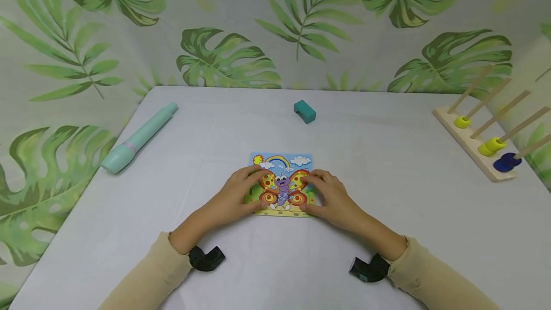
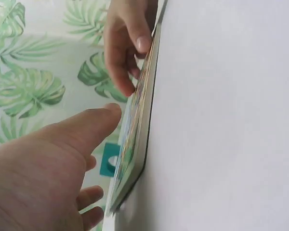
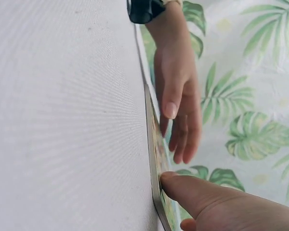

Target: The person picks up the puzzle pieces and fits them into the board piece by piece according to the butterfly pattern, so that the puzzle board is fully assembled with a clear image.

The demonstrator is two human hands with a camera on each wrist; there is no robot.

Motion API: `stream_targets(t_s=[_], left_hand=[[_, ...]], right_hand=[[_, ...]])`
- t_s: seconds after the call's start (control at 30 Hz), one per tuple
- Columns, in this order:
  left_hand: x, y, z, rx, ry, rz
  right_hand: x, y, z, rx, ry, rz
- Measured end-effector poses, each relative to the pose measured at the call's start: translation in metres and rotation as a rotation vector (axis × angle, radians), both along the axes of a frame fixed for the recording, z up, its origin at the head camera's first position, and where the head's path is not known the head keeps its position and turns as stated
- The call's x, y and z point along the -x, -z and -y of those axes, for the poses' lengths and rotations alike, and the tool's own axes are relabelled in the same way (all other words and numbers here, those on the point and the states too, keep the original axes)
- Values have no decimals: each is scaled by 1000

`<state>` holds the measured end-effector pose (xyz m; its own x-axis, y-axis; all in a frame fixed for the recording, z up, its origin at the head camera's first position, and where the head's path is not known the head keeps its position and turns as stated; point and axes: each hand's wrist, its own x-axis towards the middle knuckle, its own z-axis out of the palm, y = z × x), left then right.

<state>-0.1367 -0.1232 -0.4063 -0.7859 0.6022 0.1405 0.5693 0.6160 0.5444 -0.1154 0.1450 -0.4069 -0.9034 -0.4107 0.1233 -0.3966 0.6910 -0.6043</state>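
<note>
A flat square butterfly picture board [image 1: 282, 190] lies on the white table, printed with a rainbow, sun and clouds. My left hand [image 1: 238, 193] is at its left side, fingers relaxed and spread over the edge. In the left wrist view, the left thumb [image 2: 94, 122] sits close to the board's surface. On the opposite side is my right hand [image 1: 333, 200], its fingers loosely bent over the right edge. The right thumb [image 3: 183, 185] rests on the board's face in the right wrist view. Neither hand grips it.
Behind the board stands a teal arch-shaped block [image 1: 305, 111]. A mint-green tapered stick-like object [image 1: 139, 138] lies at the left edge. To the right is a wooden peg stand [image 1: 473, 145] with yellow beads [image 1: 491, 146] and blue beads [image 1: 507, 162]. Leaf-patterned cloth hangs behind the table.
</note>
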Motion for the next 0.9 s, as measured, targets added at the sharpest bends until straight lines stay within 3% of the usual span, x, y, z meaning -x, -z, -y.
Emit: stream_targets(t_s=[0.1,0.23,0.6,0.9], left_hand=[[4,-1,11,58,-71,65],[8,0,18,122,-76,89],[0,5,2,172,-53,-27],[-10,7,-18,183,-69,-57]], right_hand=[[0,-1,1,-28,4,0],[-1,-2,0,-58,1,17],[5,-15,-16,-162,-82,140],[11,-25,-34,-277,-141,197]])
